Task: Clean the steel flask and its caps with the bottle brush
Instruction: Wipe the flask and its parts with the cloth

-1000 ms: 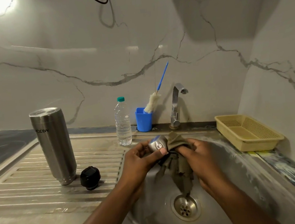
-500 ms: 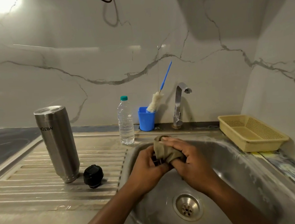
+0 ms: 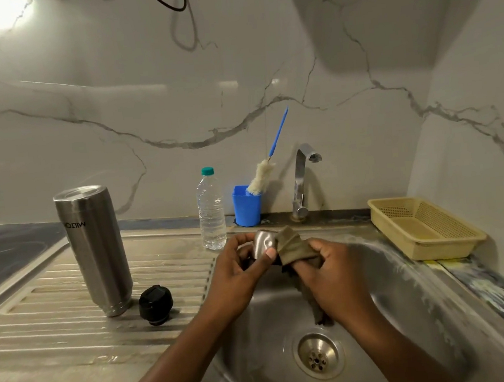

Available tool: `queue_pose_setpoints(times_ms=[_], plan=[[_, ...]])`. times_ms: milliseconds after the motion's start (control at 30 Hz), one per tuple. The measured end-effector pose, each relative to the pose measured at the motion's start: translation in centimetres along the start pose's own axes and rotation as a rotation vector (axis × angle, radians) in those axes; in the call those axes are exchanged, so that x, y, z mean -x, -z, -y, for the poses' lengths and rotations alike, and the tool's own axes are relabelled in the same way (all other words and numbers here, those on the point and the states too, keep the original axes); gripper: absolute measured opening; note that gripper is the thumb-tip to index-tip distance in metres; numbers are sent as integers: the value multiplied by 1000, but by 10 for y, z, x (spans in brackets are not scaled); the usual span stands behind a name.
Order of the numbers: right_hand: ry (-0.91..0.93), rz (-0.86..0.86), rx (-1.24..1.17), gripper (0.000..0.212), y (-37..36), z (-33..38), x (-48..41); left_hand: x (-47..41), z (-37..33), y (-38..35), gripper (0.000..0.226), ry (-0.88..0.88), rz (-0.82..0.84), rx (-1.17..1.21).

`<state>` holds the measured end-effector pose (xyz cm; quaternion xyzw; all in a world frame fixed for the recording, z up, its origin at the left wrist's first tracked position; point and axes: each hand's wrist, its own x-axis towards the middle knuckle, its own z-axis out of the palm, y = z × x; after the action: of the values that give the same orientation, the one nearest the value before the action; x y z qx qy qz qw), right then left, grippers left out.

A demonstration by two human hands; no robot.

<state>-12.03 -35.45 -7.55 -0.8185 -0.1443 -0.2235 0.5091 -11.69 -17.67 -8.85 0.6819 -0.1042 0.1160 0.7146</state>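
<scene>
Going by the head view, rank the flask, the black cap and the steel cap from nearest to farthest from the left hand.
1. Steel cap: held in the left hand itself, above the sink.
2. Black cap: on the drainboard, to the hand's left.
3. Flask: standing on the drainboard, farther left, beyond the black cap.

One wide-angle view looks forward and down from head height. It faces the marble wall, close above the sink.

flask left of black cap, both on drainboard
</scene>
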Motion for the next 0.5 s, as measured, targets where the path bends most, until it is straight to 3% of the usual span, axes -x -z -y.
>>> queue_pose_setpoints(times_ms=[67, 167, 300, 500], plan=[[42, 20, -54, 7, -5, 2, 2, -2, -1, 3, 41, 10, 8, 88], [-97, 100, -298, 21, -11, 3, 4, 1, -2, -1, 35, 63, 92, 209], [-218, 177, -445, 32, -17, -2, 4, 5, 4, -6, 30, 91, 159, 153], [-138, -34, -365, 19, -3, -2, -3, 1, 5, -5, 33, 134, 124, 154]])
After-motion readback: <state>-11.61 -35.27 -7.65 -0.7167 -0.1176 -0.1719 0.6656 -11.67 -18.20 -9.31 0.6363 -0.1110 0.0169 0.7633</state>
